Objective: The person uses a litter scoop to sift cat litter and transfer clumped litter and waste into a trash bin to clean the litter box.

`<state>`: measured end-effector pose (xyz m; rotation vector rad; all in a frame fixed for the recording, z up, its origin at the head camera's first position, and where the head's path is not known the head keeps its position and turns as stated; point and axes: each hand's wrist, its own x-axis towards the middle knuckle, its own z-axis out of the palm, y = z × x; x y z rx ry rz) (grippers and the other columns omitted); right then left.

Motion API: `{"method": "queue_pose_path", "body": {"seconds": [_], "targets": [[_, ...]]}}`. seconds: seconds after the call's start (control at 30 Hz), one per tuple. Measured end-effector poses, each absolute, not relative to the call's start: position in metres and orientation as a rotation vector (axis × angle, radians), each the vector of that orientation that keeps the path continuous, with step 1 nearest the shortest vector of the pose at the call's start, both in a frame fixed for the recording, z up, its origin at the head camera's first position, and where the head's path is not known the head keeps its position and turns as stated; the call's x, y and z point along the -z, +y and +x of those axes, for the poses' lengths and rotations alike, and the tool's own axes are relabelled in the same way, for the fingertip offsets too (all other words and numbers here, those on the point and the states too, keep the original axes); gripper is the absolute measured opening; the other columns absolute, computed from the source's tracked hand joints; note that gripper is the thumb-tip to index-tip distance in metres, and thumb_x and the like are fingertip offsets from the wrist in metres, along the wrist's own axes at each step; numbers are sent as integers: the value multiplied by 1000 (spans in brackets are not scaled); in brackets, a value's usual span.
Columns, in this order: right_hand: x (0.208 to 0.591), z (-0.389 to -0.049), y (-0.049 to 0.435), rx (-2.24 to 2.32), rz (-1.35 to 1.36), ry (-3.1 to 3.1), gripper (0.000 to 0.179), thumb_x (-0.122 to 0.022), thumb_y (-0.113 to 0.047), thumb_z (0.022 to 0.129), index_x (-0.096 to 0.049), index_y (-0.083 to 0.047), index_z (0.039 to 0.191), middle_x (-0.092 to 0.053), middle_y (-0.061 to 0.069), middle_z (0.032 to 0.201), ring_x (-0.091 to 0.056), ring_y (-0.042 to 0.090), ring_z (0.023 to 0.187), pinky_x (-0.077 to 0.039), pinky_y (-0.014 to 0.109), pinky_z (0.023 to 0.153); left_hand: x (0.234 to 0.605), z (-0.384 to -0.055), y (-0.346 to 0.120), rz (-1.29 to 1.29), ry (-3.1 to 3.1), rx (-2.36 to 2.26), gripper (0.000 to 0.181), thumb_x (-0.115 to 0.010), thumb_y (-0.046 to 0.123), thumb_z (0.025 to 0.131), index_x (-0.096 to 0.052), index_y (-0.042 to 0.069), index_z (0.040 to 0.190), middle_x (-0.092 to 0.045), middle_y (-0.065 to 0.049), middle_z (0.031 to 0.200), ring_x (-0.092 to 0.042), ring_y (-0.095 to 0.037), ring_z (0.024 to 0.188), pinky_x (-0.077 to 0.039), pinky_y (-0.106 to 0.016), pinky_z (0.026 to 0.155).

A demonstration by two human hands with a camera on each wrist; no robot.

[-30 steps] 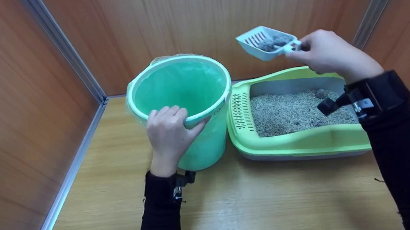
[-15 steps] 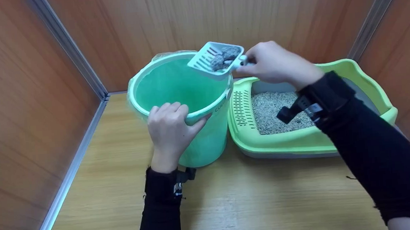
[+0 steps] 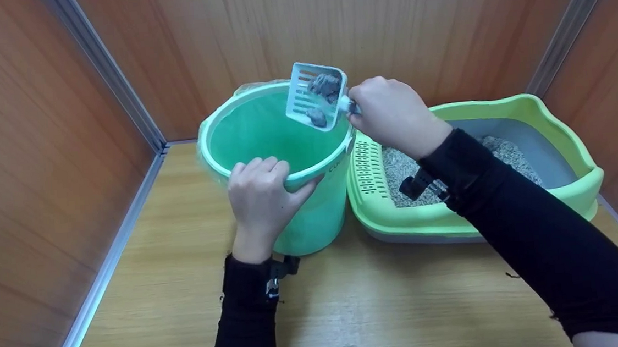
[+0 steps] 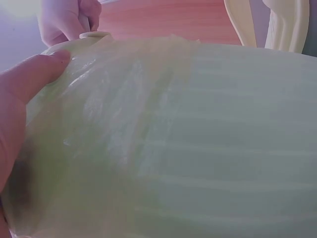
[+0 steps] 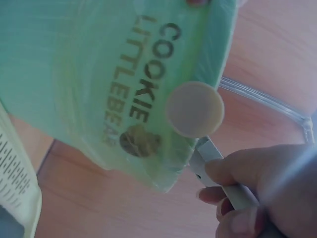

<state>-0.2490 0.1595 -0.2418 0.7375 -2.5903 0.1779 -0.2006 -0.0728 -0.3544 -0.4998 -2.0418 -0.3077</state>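
On the side of the bin (image 3: 312, 220), dark capitals are reading "COOKIE", with paler "LITTLEBEAR" running alongside and a small brown emblem below that is too blurred to make out. A round pale cap (image 5: 194, 109) is sitting near the lettering, and a clear, crinkled liner (image 4: 119, 99) is hanging over the rim.

Since a second ago, the scoop (image 3: 306, 99) has been travelling from above the tray (image 3: 423, 221) to the bin; it is now hanging over the bin's right rim, tipping more steeply. Its grey clumps (image 3: 325, 86) are lying farther apart, one near the lower edge. The bin is staying nearly in place.

The right hand (image 3: 392, 112) is grasping the scoop's handle; the left hand (image 3: 263, 193) is gripping the bin's front rim. The scoop is showing a slotted, pale-blue blade. Beside the bin, the green-rimmed, grey-based tray is holding grainy litter (image 3: 400, 172).
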Motion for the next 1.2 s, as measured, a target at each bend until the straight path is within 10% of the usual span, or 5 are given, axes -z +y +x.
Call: {"method": "queue_pose_path", "body": {"seconds": [0.27, 0.67, 1.2], "targets": [[251, -247, 156, 289, 816, -2333, 15, -62, -8, 99, -73, 1, 96, -64, 13, 76, -48, 22, 51, -43, 34, 47, 353, -202, -70, -499, -2038, 325, 59, -75, 62, 85, -64, 8, 64, -57, -5, 59, -54, -25, 59, -39, -38, 59], [257, -245, 156, 323, 867, -2159, 11, -58, 6, 90, -65, -2, 90, -56, 11, 76, -37, 21, 43, -40, 37, 41, 354, -204, -68, -516, -2007, 317, 60, -76, 62, 84, -59, 9, 62, -54, -4, 57, -52, -25, 56, -38, -38, 58], [196, -253, 292, -314, 224, -2864, 51, -54, -45, 104, -64, -1, 128, -69, 17, 105, -62, 31, 82, -47, 46, 66, 350, -200, -68, -507, -2027, 334, 61, -75, 62, 84, -57, 9, 61, -52, -4, 58, -50, -25, 57, -38, -39, 59]]}}
